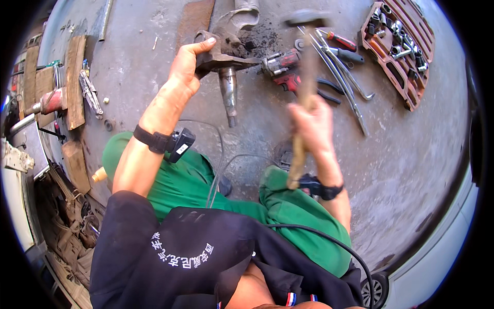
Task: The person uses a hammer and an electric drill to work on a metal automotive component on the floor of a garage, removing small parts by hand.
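My left hand (186, 64) is closed around one arm of a dark, forged steering knuckle (218, 61), thumb on top. The knuckle's worn, tapered spindle (227, 95) points down toward my knees. Over to the right, my right hand (314, 121) grips a hammer by its wooden handle (298, 159). The hammer's steel head (307, 18) is raised, apart from the knuckle, and smeared by motion. Just right of the knuckle lies a red and black cordless power tool (288, 80), partly behind the hammer handle.
An open case of sockets (399, 49) lies at the far right. Long metal bars (345, 82), a red-handled screwdriver (341, 41) and pliers (329, 90) lie nearer. Dark grit (257, 41) surrounds a metal casting (242, 18). Wooden planks (76, 82) and a red jack (51, 101) are left.
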The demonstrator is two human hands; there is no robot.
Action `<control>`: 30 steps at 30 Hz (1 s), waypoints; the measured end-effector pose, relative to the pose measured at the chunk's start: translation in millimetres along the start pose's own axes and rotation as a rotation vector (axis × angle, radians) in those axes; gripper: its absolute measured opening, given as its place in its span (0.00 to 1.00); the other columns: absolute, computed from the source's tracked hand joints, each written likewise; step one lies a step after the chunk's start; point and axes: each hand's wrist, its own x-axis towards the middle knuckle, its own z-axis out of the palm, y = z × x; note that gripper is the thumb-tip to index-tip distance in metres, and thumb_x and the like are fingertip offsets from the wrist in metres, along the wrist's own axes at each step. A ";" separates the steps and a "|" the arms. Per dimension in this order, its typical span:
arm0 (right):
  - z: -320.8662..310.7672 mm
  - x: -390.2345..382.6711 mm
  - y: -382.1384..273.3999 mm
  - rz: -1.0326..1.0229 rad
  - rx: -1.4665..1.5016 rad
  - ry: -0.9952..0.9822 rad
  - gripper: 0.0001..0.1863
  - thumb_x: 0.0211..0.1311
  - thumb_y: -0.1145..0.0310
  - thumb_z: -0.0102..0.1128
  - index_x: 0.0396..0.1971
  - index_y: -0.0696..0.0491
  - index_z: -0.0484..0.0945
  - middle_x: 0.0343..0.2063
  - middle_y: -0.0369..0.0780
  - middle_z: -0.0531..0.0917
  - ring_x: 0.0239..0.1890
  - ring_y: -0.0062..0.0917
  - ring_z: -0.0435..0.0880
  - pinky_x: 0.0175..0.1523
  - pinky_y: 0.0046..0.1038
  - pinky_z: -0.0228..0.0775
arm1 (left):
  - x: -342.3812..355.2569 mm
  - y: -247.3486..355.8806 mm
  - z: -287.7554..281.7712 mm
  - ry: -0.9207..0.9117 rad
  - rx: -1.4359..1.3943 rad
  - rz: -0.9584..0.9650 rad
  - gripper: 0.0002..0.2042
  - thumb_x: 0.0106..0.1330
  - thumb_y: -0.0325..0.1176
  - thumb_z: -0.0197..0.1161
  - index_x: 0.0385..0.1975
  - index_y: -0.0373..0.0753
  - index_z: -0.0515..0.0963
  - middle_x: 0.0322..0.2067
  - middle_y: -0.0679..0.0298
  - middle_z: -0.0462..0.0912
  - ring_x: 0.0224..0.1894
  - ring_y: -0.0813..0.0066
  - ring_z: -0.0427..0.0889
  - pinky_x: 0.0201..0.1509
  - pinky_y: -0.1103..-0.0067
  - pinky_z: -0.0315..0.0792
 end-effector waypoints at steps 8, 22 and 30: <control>-216.5 13.0 -145.6 -0.836 0.228 0.905 0.08 0.62 0.79 0.42 0.24 0.59 0.69 0.21 0.41 0.71 0.24 0.25 0.73 0.36 0.24 0.73 | -12.7 5.9 -2.4 0.022 0.041 0.047 0.11 0.58 0.37 0.69 0.35 0.38 0.80 0.32 0.63 0.85 0.33 0.71 0.82 0.44 0.75 0.74; -31.0 -12.4 -40.4 0.016 -0.002 0.111 0.12 0.57 0.67 0.66 0.32 0.58 0.75 0.18 0.34 0.77 0.15 0.18 0.76 0.19 0.23 0.69 | -7.2 7.6 -4.3 0.003 0.027 0.011 0.11 0.59 0.36 0.67 0.37 0.38 0.79 0.35 0.62 0.84 0.36 0.69 0.82 0.46 0.72 0.73; -250.4 16.9 -137.2 -0.827 0.209 0.829 0.10 0.60 0.78 0.38 0.23 0.58 0.70 0.23 0.44 0.75 0.29 0.29 0.77 0.43 0.29 0.75 | -8.6 6.7 -10.3 -0.006 -0.001 0.047 0.10 0.58 0.35 0.67 0.36 0.39 0.79 0.33 0.63 0.84 0.33 0.71 0.82 0.41 0.74 0.73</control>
